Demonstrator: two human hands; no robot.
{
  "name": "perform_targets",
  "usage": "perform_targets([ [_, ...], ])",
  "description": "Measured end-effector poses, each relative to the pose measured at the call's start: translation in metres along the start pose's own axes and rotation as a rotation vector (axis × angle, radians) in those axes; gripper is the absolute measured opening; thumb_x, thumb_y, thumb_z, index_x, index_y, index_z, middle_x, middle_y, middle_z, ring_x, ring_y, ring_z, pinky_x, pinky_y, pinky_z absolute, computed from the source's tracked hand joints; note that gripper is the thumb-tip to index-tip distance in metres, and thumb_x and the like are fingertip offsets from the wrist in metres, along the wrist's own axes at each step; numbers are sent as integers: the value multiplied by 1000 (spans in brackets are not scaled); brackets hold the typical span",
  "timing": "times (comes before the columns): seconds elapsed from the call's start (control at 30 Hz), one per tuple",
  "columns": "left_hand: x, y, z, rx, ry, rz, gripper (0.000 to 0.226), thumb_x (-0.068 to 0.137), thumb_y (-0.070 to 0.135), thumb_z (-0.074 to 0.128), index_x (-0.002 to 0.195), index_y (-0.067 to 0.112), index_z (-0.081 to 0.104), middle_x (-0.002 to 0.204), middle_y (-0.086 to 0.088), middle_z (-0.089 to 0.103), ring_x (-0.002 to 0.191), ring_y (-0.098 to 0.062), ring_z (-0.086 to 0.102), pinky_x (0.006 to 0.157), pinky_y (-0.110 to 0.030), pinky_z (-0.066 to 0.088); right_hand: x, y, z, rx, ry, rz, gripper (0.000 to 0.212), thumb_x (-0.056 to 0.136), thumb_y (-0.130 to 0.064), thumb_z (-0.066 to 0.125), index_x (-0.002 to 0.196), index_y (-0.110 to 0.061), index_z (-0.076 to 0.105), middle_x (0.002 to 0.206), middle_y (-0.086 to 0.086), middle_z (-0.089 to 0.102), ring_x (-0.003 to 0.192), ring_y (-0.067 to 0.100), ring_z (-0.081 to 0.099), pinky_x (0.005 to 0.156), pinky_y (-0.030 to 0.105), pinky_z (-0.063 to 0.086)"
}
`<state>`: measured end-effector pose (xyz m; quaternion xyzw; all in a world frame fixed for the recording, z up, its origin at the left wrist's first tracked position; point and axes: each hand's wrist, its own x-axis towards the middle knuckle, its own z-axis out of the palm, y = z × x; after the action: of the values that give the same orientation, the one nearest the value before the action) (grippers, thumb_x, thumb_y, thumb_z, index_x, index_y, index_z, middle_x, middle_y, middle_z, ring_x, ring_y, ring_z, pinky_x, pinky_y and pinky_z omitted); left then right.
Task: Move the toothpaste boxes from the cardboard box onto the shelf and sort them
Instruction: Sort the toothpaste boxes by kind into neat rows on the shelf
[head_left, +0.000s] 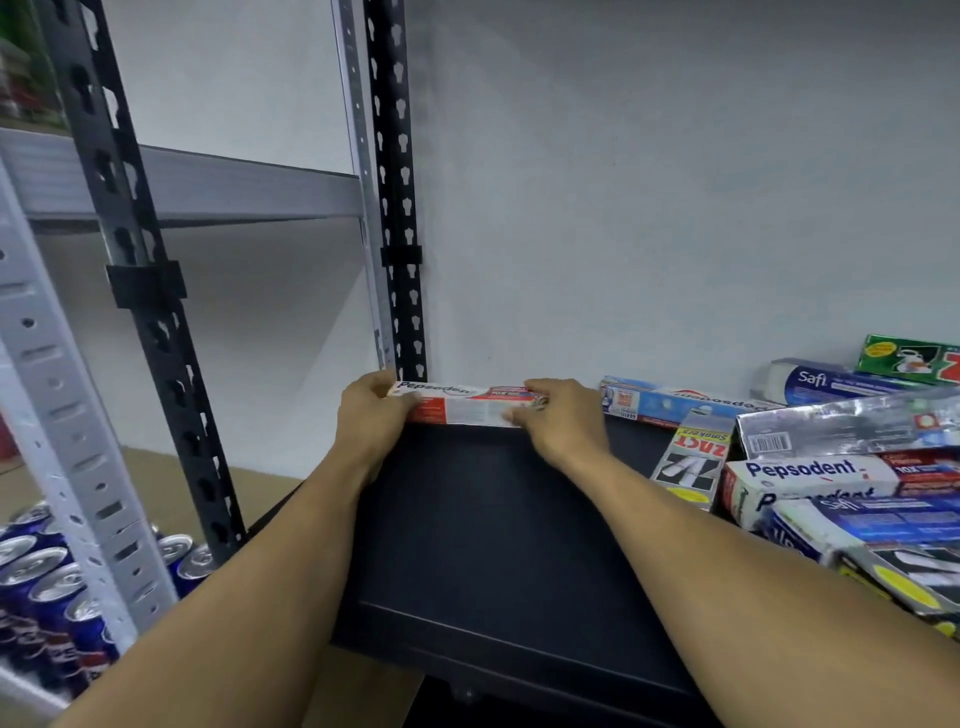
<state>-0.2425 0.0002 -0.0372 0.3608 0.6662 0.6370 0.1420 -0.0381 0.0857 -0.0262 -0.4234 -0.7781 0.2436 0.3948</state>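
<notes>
Your left hand (371, 410) wraps the left end of the red box (467, 408) and your right hand (558, 415) pinches the right end. The fingers of both hands are curled onto it, thumbs on the near face. The fingertips behind the box are hidden, and so is its far side. The print at the right end is covered by your fingers.

The box lies lengthwise at the back of the shelf (493, 545), close to the wall (623, 208). You cannot tell whether its lower edge rests on the shelf or hangs just above it.

To the right, the pile (831, 467) runs out of frame. The green box (909, 359) at the back is cut by the edge, and the nearest boxes at the lower right are blurred. At the lower left, the cans (47, 582) are partly hidden by the grey post (67, 415) and cut off by the frame. Your forearms cover parts of the shelf's front lip.

The black upright (397, 234) stands just beside your left hand, so that side is tight. On the other side the blue box (670, 402) lies along the wall just beside your right hand; whether they touch is unclear. Between your forearms the shelf is bare, from the front lip back to the red box.
</notes>
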Motion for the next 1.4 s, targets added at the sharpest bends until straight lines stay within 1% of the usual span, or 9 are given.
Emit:
perform_targets([
  [0.13,6,-3,5,173,56,21,40,81,8,76,120,9,66,109,-2,72,100,-16,66,98,-32,52,6,7,-6,-75,36,20,43,84,-33,77,121,-14,70,122,7,67,118,26,58,97,30,45],
  [0.23,13,-3,8,218,60,9,47,80,0,77,125,4,65,109,-6,74,98,-15,66,96,-26,49,9,9,0,-185,-14,3,31,83,-39,74,106,-18,74,104,6,71,97,26,65,82,33,55],
  [0.43,31,-1,6,329,-8,24,44,82,5,77,124,12,68,113,-3,74,103,-14,66,100,-27,48,14,15,6,-188,25,-50,26,88,-13,69,114,-7,70,113,10,70,102,27,64,86,31,52],
  [0.63,44,-3,7,356,-73,46,40,87,4,70,125,15,68,114,-1,73,106,-16,66,105,-35,49,23,15,17,-272,15,-71,17,91,-14,64,105,-8,71,106,12,69,95,28,62,75,31,50],
  [0.77,49,-4,9,408,-77,86,31,90,3,65,121,7,67,117,-5,71,109,-19,63,101,-30,47,30,13,27,-263,7,-64,14,92,-13,61,103,-10,70,103,10,67,81,24,56,68,27,43],
  [0.87,52,-4,13,475,-80,130,23,91,5,64,112,11,71,112,-4,73,106,-19,64,96,-30,48,32,15,28,-268,12,-59,18,91,-7,58,104,-10,69,104,11,67,82,24,55,69,29,45],
  [1.03,53,-5,14,480,-67,139,25,90,8,68,115,10,71,111,-1,72,105,-18,63,94,-28,46,31,15,24,-190,50,-29,26,90,-1,55,108,-10,72,108,10,70,95,27,63,82,32,54],
  [1.3,51,-6,15,500,-42,156,20,88,11,71,109,13,73,106,-2,74,104,-21,66,94,-29,49,29,16,22,-115,72,15,29,89,0,55,109,-13,72,109,10,71,95,28,64,85,34,56],
  [1.4,48,-4,17,505,-26,151,27,90,9,69,117,6,70,113,-7,72,107,-23,64,91,-24,42,29,17,20,-111,55,6,30,90,-1,57,111,-15,73,108,9,72,89,25,62,83,30,53],
])
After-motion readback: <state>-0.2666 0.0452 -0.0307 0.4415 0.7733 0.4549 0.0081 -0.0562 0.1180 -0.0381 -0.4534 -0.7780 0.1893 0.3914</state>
